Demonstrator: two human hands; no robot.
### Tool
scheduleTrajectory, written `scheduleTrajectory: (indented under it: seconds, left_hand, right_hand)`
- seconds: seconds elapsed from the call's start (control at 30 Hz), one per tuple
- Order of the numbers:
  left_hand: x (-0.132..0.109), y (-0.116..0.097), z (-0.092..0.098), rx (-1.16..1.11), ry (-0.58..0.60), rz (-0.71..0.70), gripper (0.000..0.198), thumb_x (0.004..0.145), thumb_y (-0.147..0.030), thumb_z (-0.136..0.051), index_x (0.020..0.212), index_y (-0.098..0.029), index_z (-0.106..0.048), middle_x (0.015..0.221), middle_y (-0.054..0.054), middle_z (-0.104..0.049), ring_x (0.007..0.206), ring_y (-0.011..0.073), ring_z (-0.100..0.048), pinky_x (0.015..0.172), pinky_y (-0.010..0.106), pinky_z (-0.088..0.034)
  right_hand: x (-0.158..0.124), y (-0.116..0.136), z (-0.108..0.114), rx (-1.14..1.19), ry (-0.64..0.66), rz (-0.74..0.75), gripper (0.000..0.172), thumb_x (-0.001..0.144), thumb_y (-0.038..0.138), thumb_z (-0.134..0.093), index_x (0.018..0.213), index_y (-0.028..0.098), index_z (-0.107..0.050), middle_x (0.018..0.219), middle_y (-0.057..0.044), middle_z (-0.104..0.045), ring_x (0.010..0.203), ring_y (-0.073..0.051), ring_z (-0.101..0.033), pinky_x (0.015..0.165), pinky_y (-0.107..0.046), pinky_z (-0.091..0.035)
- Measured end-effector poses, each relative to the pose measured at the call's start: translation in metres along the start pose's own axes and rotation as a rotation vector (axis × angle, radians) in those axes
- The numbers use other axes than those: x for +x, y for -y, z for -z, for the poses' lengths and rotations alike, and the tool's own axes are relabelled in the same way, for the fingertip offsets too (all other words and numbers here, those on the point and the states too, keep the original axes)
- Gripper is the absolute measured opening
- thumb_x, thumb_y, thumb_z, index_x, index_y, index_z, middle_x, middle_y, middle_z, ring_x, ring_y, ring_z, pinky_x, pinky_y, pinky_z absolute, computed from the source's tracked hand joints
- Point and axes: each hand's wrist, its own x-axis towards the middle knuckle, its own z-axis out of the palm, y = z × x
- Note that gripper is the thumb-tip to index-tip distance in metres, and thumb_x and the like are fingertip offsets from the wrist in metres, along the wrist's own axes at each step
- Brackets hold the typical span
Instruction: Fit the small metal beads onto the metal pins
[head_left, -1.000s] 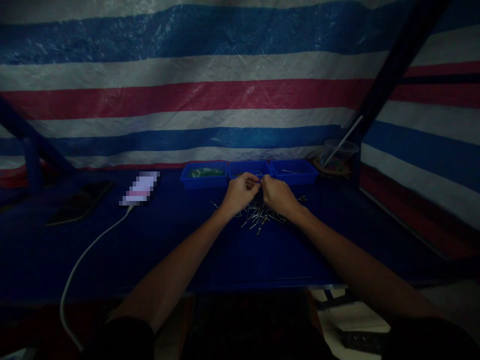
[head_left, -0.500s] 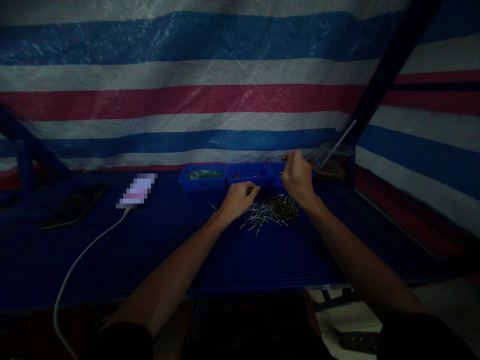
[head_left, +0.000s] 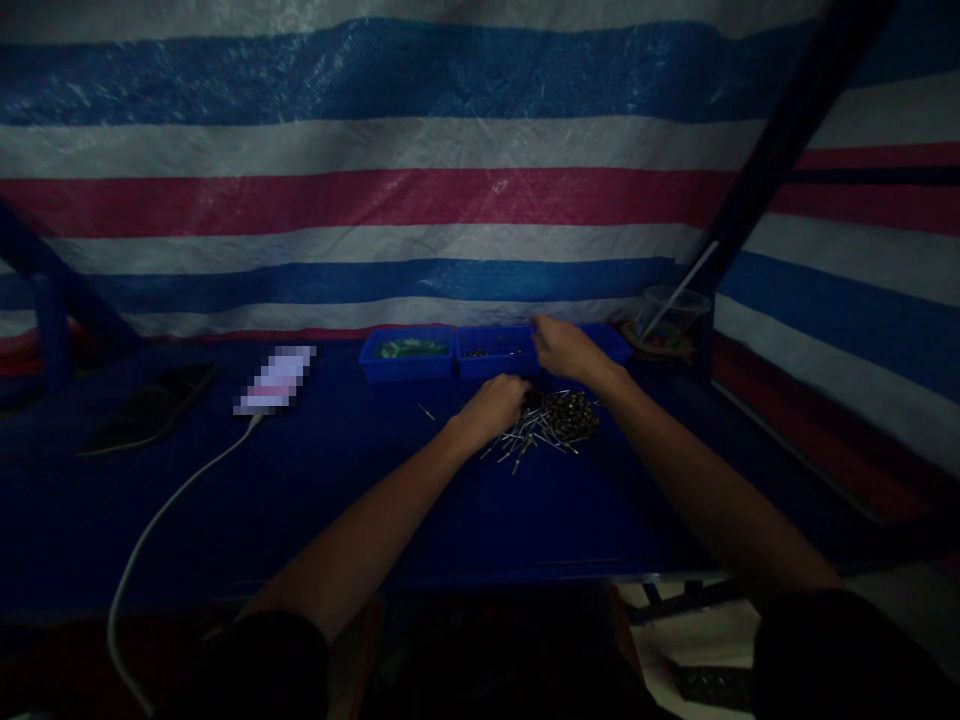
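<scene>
No writing, label, brand or number can be read anywhere, and the phone (head_left: 274,380) screen is blurred out

**Low light, bold stripes**

A blue table (head_left: 315,500) spans the middle of a dimly lit space. Behind it hangs a tarpaulin wall (head_left: 420,190) striped blue, white and red, which wraps round to the table's right. A dark slanted post (head_left: 780,150) rises from the table's far right corner. Pale floor (head_left: 697,640) shows below its near right edge.
</scene>
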Motion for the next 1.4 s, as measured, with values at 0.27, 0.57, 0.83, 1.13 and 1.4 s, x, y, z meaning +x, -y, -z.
scheduleTrajectory:
  seconds: [0.27, 0.57, 0.83, 1.13, 1.4]
  left_hand:
    - [-0.017, 0.0, 0.014, 0.163, -0.022, -0.07, 0.015, 0.082, -0.016, -0.054, 0.086, -0.015, -0.069, 0.09, 0.011, -0.067, 0.088, 0.0253, -0.062, 0.084, 0.037, -0.046]
    - [-0.019, -0.011, 0.015, 0.266, -0.03, 0.013, 0.016, 0.079, -0.017, -0.054, 0.084, -0.015, -0.069, 0.091, 0.013, -0.069, 0.089, 0.027, -0.064, 0.086, 0.04, -0.045]
    - [-0.01, 0.002, 0.023, -0.219, -0.123, 0.181, 0.018, 0.079, -0.016, -0.053, 0.083, -0.013, -0.07, 0.084, 0.008, -0.072, 0.079, 0.0192, -0.067, 0.072, 0.028, -0.049]
    - [-0.012, -0.004, 0.023, -0.226, -0.207, 0.206, 0.031, 0.089, -0.032, -0.044, 0.08, -0.013, -0.068, 0.078, 0.006, -0.071, 0.075, 0.0172, -0.065, 0.071, 0.028, -0.047]
    - [-0.012, -0.012, 0.011, 0.126, -0.112, -0.067, 0.027, 0.091, -0.021, -0.041, 0.1, -0.017, -0.066, 0.097, 0.007, -0.07, 0.092, 0.0198, -0.064, 0.083, 0.031, -0.048]
  right_hand:
    - [-0.048, -0.018, -0.007, 0.073, -0.158, 0.108, 0.029, 0.089, 0.021, -0.04, 0.107, 0.013, -0.062, 0.099, -0.011, -0.066, 0.094, -0.023, -0.058, 0.085, -0.037, -0.043]
    - [-0.053, 0.004, -0.017, 0.098, 0.024, 0.152, 0.024, 0.09, 0.024, -0.044, 0.103, 0.015, -0.062, 0.1, -0.009, -0.067, 0.092, -0.021, -0.057, 0.083, -0.034, -0.041]
    - [-0.057, 0.016, -0.018, -0.033, 0.028, 0.21, 0.015, 0.084, 0.017, -0.051, 0.096, 0.015, -0.059, 0.09, -0.007, -0.065, 0.084, -0.02, -0.054, 0.074, -0.032, -0.038]
    - [-0.055, 0.017, -0.013, -0.097, -0.068, 0.155, 0.02, 0.092, 0.024, -0.042, 0.087, 0.015, -0.059, 0.086, -0.01, -0.066, 0.08, -0.021, -0.056, 0.071, -0.034, -0.038]
    - [-0.04, 0.007, 0.03, 0.264, -0.845, 0.013, 0.03, 0.097, 0.035, -0.027, 0.103, 0.018, -0.051, 0.087, -0.007, -0.06, 0.076, -0.018, -0.058, 0.069, -0.034, -0.043]
